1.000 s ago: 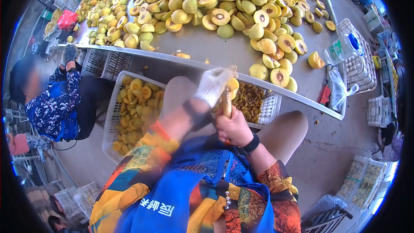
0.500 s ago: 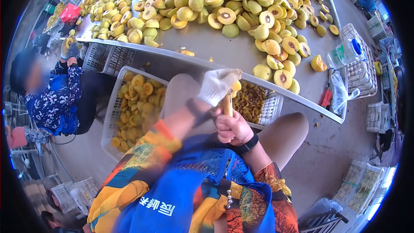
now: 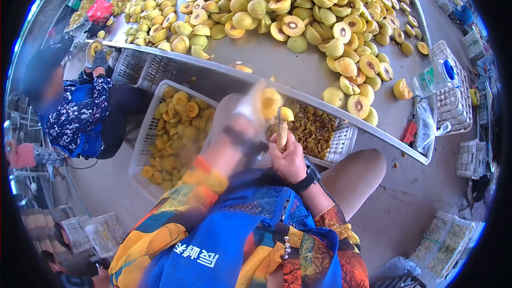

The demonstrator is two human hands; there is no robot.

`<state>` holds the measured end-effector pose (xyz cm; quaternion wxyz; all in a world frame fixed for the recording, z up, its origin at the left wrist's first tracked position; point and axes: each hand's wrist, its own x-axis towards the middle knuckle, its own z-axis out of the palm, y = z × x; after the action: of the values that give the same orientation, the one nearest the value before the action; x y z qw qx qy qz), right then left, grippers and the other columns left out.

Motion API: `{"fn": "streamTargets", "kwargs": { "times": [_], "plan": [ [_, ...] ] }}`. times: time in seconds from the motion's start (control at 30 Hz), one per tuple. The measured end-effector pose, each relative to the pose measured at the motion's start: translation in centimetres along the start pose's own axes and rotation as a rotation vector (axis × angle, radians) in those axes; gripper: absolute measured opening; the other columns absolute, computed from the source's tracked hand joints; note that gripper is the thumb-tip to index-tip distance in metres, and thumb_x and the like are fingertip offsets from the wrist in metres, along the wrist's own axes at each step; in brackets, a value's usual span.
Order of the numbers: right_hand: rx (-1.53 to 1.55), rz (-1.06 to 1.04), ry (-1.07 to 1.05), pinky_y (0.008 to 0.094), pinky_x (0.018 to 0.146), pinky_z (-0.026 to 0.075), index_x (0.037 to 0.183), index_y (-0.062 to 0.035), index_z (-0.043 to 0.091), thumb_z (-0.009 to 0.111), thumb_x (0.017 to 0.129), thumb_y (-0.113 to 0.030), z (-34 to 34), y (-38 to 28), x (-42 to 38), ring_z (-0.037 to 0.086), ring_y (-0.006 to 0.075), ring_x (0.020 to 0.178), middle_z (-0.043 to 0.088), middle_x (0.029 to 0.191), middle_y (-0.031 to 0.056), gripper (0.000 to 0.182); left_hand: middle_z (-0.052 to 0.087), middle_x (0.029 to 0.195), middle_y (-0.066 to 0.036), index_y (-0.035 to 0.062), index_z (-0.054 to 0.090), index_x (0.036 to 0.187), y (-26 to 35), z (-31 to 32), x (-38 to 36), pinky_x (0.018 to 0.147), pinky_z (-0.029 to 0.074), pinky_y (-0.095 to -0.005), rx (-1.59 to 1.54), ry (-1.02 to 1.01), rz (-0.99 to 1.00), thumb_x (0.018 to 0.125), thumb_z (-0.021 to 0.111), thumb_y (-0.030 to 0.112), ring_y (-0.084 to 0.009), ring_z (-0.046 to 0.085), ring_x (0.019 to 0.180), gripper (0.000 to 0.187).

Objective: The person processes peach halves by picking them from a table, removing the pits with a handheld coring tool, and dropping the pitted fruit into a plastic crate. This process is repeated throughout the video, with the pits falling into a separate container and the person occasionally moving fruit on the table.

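Pitting in hand: white-gloved left hand, blurred with motion, grasping a halved yellow fruit above the gap between the two crates; bare right hand clenched round a wooden-handled pitting knife, blade up, a small yellow scrap at its tip. Best done with the fruit half seated firmly in the gloved palm, cut face toward the blade, the tool turned in a short scoop round the stone rather than pushed straight through toward the fingers; waste to fall into the white plastic crate of brown pits and scraps, cleaned halves into the white plastic crate of yellow pitted halves. More waiting in the heap of halved yellow-green fruit on the grey metal tabletop. Hard to make out: the gloved fingers, smeared by movement; the blade's shape, probably a curved loop; whether the stone is already out. Person in a blue floral top at the left, face blurred.
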<state>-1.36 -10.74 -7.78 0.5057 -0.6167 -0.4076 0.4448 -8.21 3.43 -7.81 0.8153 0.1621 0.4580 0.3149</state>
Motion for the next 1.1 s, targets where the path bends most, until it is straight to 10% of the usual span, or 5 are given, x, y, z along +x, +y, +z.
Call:
{"fn": "streamTargets", "kwargs": {
  "times": [0.2, 0.33, 0.5, 0.9, 1.1],
  "plan": [
    [-0.120, 0.225, -0.024, 0.0233, 0.034, 0.037, 0.094, -0.0034, 0.046, 0.055, 0.083, -0.011, -2.8, 2.8, 1.0, 0.045, 0.0082, 0.037, 0.047, 0.053, 0.0002, 0.016, 0.063, 0.077, -0.007, 0.0087, 0.060, 0.093, 8.4, -8.2, -4.3, 0.057, 0.048, -0.0301, 0.148, 0.251, 0.260, 0.084, 0.054, 0.051, -0.0224, 0.062, 0.069, 0.043],
    [0.672, 0.955, -0.076, 0.0246, 0.035, 0.036, 0.091, -0.0082, 0.045, 0.059, 0.086, -0.017, -4.8, 5.9, 2.3, 0.040, 0.0081, 0.039, 0.045, 0.058, 0.0008, 0.017, 0.066, 0.093, -0.011, 0.0068, 0.068, 0.087, 11.1, -12.3, -5.3, 0.071, 0.050, -0.0312, 1.630, 0.696, 0.848, 0.077, 0.067, 0.035, -0.0240, 0.063, 0.082, 0.030],
    [0.541, 0.644, -0.124, 0.0259, 0.037, 0.037, 0.089, -0.0095, 0.045, 0.056, 0.088, -0.023, -4.3, 4.5, 1.8, 0.038, 0.0081, 0.040, 0.044, 0.060, -0.0002, 0.018, 0.064, 0.094, -0.009, 0.0095, 0.067, 0.087, 7.4, 0.0, -5.2, 0.078, 0.047, -0.0385, 1.765, 0.114, 1.616, 0.074, 0.066, 0.025, -0.0273, 0.060, 0.089, 0.020],
    [0.287, 0.155, 0.088, 0.0277, 0.072, 0.050, 0.109, 0.0035, 0.054, 0.062, 0.077, -0.003, -6.4, 7.2, -1.6, 0.061, 0.0180, 0.089, 0.063, 0.099, 0.0098, 0.033, 0.065, 0.098, -0.010, 0.0083, 0.064, 0.101, -7.4, 18.0, 4.2, 0.067, 0.052, -0.0401, 2.077, -0.055, 0.529, 0.080, 0.057, 0.023, -0.0249, 0.064, 0.088, 0.027],
    [0.247, 0.420, 0.069, 0.0236, 0.037, 0.041, 0.104, -0.0002, 0.044, 0.056, 0.083, -0.006, -6.2, 1.0, -1.9, 0.049, 0.0103, 0.043, 0.054, 0.066, 0.0052, 0.025, 0.066, 0.098, -0.011, 0.0104, 0.068, 0.095, -3.8, 16.0, 4.9, 0.076, 0.051, -0.0354, 2.042, -0.176, 0.658, 0.077, 0.057, 0.023, -0.0249, 0.064, 0.089, 0.025]
  ]
}}
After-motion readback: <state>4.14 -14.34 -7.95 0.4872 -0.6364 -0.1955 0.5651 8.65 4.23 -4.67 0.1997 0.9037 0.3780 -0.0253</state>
